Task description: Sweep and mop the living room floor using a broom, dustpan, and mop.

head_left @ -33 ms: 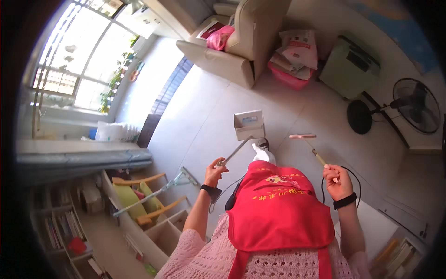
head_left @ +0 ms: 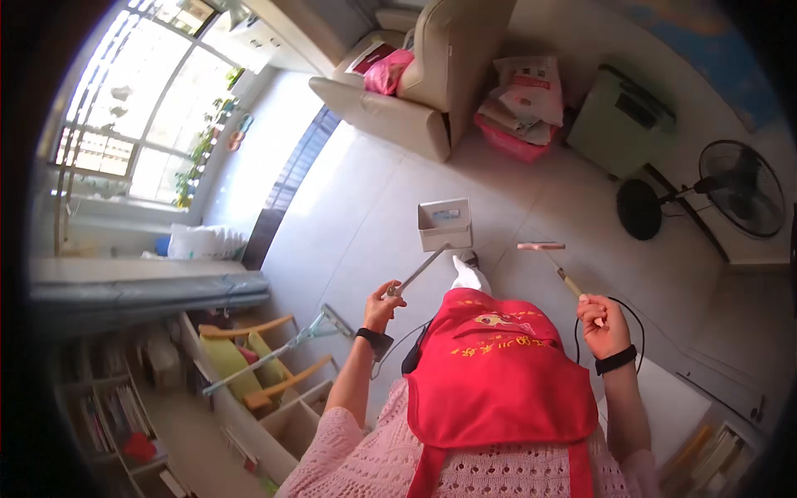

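My left hand (head_left: 383, 303) is closed around the thin grey handle of a long-handled dustpan (head_left: 444, 224), whose pale box-shaped pan rests on the tiled floor ahead of me. My right hand (head_left: 602, 324) grips the wooden handle of a small broom (head_left: 541, 246) with a pink head, held out over the floor to the right of the pan. Both wrists wear black bands. A red apron (head_left: 498, 373) covers my front, and a white-socked foot (head_left: 469, 275) shows just behind the pan.
A beige armchair (head_left: 432, 75) with a pink cushion stands ahead, with a pink basket of bags (head_left: 519, 108) and a green box (head_left: 623, 116) beside it. A black fan (head_left: 739, 191) is at right. A yellow wooden chair (head_left: 249, 365) and shelves sit at lower left.
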